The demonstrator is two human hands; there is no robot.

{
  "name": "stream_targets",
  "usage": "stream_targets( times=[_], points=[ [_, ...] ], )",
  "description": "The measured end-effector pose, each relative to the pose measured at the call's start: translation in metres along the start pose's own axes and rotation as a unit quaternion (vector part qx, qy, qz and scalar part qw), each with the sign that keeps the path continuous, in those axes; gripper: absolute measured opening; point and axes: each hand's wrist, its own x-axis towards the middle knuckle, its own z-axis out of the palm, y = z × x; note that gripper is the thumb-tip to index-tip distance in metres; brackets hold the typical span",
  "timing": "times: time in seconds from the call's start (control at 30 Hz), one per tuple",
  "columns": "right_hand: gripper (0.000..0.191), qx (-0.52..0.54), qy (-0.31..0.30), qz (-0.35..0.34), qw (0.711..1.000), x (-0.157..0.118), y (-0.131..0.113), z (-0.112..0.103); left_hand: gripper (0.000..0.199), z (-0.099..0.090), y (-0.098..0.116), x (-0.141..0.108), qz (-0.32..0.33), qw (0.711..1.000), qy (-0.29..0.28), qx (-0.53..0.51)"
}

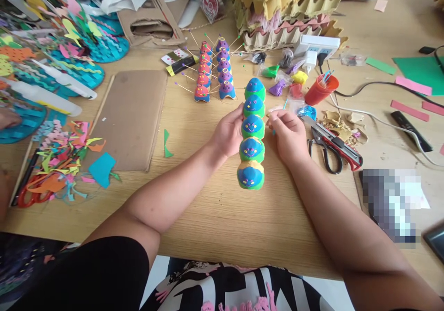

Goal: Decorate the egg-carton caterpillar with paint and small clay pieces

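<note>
A strip of several joined egg-carton cups [253, 126], painted blue and green with small faces, stands over the middle of the table. My left hand [229, 133] is closed around its left side, fingers partly hidden behind it. Just right of the strip, my right hand [287, 133] is closed in a pinch, with a thin blue stick showing at its fingers; what exactly it grips is too small to tell. Behind are a red-and-blue strip [204, 73] and a purple-and-blue strip [225, 70], both with pin-like sticks.
An orange cup [322, 89], scissors [326, 151] and a box cutter [338, 144] lie to the right. Clay packets and egg trays [287, 6] are behind. Cardboard [128, 117], paper scraps [65, 158] and glue bottles [45, 98] are left, where another person's hand [9, 118] shows.
</note>
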Motion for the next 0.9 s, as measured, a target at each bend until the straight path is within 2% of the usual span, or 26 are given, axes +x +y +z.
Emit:
stream_targets(
  times=[0.1, 0.17, 0.27, 0.37, 0.43, 0.57, 0.67, 0.73, 0.9],
  points=[
    [0.022, -0.106, -0.037, -0.039, 0.993, -0.006, -0.002, 0.003, 0.065, -0.005, -0.002, 0.001, 0.012, 0.998, 0.013, 0.060],
    [0.015, -0.168, -0.054, -0.068, 0.982, -0.008, -0.005, 0.004, 0.061, -0.006, -0.003, 0.001, -0.018, 0.999, 0.020, 0.027],
    [0.007, -0.249, -0.073, -0.112, 0.959, -0.007, -0.009, 0.005, 0.049, -0.003, 0.000, -0.002, -0.109, 0.986, 0.021, -0.124],
    [0.009, -0.308, -0.099, -0.133, 0.937, -0.004, -0.008, 0.003, 0.042, 0.004, 0.005, -0.005, -0.187, 0.940, 0.018, -0.284],
    [0.010, -0.320, -0.103, -0.136, 0.932, -0.003, -0.006, 0.001, 0.040, 0.007, 0.007, -0.006, -0.216, 0.918, 0.006, -0.333],
    [0.010, -0.293, -0.087, -0.115, 0.945, -0.001, 0.002, -0.004, 0.031, 0.006, 0.005, -0.003, -0.204, 0.912, 0.003, -0.357],
    [0.025, -0.202, -0.063, -0.087, 0.973, 0.003, 0.007, -0.010, 0.026, 0.003, 0.000, 0.001, -0.146, 0.916, 0.011, -0.375],
    [0.030, -0.126, -0.042, -0.098, 0.986, 0.006, 0.010, -0.013, 0.024, 0.001, -0.001, 0.003, -0.122, 0.917, 0.017, -0.378],
    [0.026, -0.044, 0.003, -0.085, 0.995, 0.014, 0.009, -0.016, 0.029, 0.001, -0.002, 0.003, -0.127, 0.930, 0.021, -0.344]
  ],
)
